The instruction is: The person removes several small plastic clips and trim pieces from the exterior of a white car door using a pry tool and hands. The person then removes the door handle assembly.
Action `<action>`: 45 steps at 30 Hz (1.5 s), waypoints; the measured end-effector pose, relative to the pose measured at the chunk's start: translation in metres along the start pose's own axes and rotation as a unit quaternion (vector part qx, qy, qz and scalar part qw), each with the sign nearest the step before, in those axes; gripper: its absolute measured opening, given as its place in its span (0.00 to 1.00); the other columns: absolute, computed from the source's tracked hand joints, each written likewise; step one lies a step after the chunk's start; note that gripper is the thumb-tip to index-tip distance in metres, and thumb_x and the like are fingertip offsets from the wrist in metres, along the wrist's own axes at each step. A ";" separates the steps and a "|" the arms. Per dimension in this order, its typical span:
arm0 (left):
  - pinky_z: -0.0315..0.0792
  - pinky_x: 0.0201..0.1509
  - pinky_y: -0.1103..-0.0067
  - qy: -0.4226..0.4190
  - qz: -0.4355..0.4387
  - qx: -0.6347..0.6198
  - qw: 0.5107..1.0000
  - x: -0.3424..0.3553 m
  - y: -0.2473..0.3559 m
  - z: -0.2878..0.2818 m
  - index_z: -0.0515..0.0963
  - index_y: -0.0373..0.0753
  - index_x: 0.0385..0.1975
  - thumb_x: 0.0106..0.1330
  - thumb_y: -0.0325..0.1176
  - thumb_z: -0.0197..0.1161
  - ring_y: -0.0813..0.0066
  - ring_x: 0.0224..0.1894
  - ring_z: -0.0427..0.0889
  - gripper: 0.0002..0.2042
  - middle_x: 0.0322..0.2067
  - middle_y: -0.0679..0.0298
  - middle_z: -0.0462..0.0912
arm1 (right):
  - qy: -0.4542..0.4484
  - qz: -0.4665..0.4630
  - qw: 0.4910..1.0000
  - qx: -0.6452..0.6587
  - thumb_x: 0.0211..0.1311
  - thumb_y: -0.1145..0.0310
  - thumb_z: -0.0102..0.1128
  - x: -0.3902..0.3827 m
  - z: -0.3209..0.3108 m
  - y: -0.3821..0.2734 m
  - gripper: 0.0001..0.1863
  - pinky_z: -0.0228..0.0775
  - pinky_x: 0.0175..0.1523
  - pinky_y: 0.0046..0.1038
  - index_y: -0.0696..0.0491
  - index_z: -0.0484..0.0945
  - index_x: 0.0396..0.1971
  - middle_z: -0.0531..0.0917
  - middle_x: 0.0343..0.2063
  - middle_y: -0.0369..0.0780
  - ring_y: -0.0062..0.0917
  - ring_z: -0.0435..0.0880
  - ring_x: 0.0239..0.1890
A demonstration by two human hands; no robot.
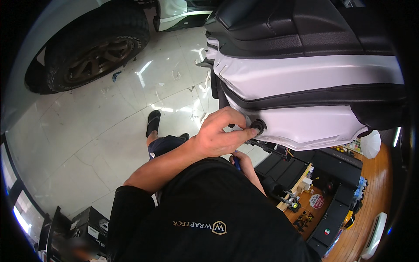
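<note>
My left hand [223,132] reaches across to the edge of a white car door [305,124]. Its thumb and fingertips pinch a round black rubber plug [259,126] against the painted metal; whether the plug sits fully in the door cannot be made out. Lower down, close to my body, my right hand [246,163] is closed round a slim blue handle [237,163], most of which the fingers and my shirt hide. A black rubber seal [314,98] runs along the door above the plug, and a black trim panel [283,32] covers the door further up.
A vehicle's large black tyre [98,43] stands at the far left on the glossy tiled floor [96,131]. To the lower right is a black workbench [336,218] with assorted tools. Black boxes [89,227] stand at the lower left.
</note>
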State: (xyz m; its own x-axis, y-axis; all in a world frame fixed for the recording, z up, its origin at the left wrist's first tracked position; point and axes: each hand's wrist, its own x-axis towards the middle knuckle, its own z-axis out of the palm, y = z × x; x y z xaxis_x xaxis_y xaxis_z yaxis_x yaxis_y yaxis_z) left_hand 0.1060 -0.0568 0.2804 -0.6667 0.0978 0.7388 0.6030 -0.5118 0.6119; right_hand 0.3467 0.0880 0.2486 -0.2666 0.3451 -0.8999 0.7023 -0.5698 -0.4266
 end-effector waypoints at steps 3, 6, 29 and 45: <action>0.80 0.35 0.77 0.007 -0.008 0.012 1.000 -0.001 -0.001 0.003 0.85 0.36 0.31 0.48 0.17 0.77 0.67 0.35 0.84 0.11 0.36 0.58 0.79 | 0.002 -0.017 1.000 -0.004 0.71 0.65 0.51 0.002 -0.002 0.001 0.14 0.59 0.25 0.20 0.59 0.79 0.45 0.75 0.19 0.34 0.17 0.69 0.19; 0.82 0.37 0.77 0.026 -0.031 0.013 0.999 -0.003 -0.002 0.010 0.86 0.35 0.30 0.49 0.17 0.77 0.67 0.37 0.84 0.10 0.38 0.57 0.79 | 0.005 -0.028 0.999 -0.019 0.71 0.64 0.52 0.008 -0.009 0.001 0.14 0.60 0.25 0.20 0.59 0.80 0.45 0.75 0.19 0.34 0.17 0.69 0.19; 0.79 0.35 0.80 0.038 -0.144 -0.016 0.989 0.001 0.006 0.016 0.81 0.33 0.39 0.53 0.26 0.79 0.73 0.33 0.85 0.16 0.37 0.56 0.83 | -0.004 -0.024 1.000 -0.006 0.70 0.65 0.53 0.012 -0.007 0.006 0.14 0.58 0.27 0.19 0.59 0.80 0.44 0.76 0.18 0.34 0.17 0.70 0.20; 0.79 0.42 0.81 0.038 -0.323 -0.080 0.942 -0.014 0.002 -0.001 0.78 0.29 0.39 0.61 0.14 0.66 0.75 0.40 0.82 0.09 0.40 0.60 0.79 | -0.020 -0.067 0.998 -0.009 0.69 0.64 0.54 0.023 -0.012 0.009 0.14 0.61 0.23 0.21 0.59 0.81 0.43 0.76 0.19 0.34 0.17 0.70 0.18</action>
State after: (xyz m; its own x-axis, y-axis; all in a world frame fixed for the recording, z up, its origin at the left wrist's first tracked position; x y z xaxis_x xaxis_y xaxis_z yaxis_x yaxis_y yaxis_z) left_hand 0.1156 -0.0598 0.2709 -0.9054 0.3739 0.2010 -0.0086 -0.4897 0.8719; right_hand 0.3549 0.0999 0.2248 -0.3847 0.3877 -0.8377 0.6702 -0.5067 -0.5423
